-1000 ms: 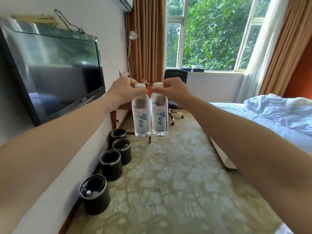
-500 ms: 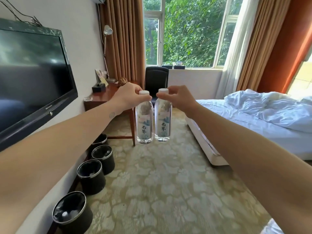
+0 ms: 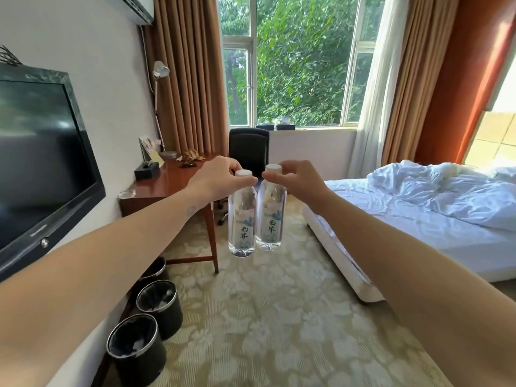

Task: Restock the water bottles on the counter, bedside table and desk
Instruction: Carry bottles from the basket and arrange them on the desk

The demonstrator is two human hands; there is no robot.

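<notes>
Closer now vs 1 s ago: the wooden tabletop (image 3: 178,180) and black chair (image 3: 249,148) have grown in view, the TV (image 3: 42,163) has slid left, and only three bins (image 3: 136,347) show along the wall. Both arms still stretched fwd, bottles still side by side.

Left hand (image 3: 215,180) w/ grip clamped on the neck of the left bottle (image 3: 241,222), just under its white cap; right hand (image 3: 296,181) same on the right bottle (image 3: 270,216). Both bottles hang upright in mid-air, touching or nearly so, over the carpet, just off the tabletop's near right corner and well clear of the bed (image 3: 418,219).

Step in hand, I'd judge: carrying the pair to the desk. Next move prob. calls for a few more steps, then lowering both onto a bare patch near the front edge, away from the tissue box (image 3: 146,171) and ornament (image 3: 190,159), before letting go.
</notes>
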